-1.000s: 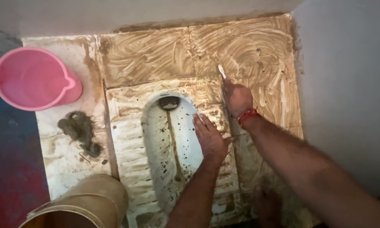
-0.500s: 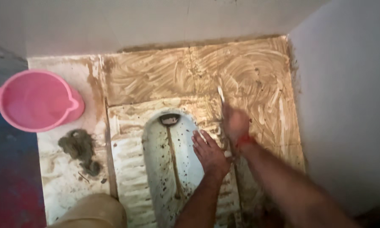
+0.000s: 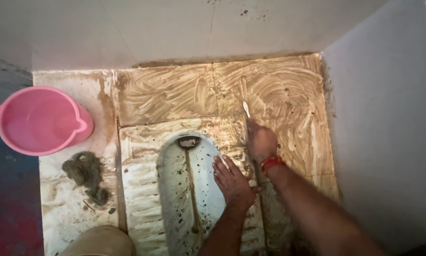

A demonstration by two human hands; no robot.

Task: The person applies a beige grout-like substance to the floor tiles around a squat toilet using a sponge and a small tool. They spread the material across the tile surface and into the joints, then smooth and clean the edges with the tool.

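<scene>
A white squat toilet pan (image 3: 142, 166) smeared with brown grime sits in the tiled floor, its bowl speckled with dirt. My left hand (image 3: 232, 180) rests flat, fingers spread, on the pan's right rim. Beside it, my right hand (image 3: 262, 141), with a red band at the wrist, grips a thin white-handled tool (image 3: 246, 110) that looks like a small brush or scraper. The tool's tip points away from me along the seam between the pan and the brown-streaked floor tile (image 3: 284, 99).
A pink plastic jug (image 3: 37, 121) stands at the left on a pale tile. A clump of dark grey muck (image 3: 86, 173) lies below it. A tan bucket rim (image 3: 99, 241) shows at the bottom left. White walls close in behind and at the right.
The view has tilted up, so everything sits lower in frame. My right hand slid slightly toward me along the seam with the tool. My left hand stayed planted on the rim.
</scene>
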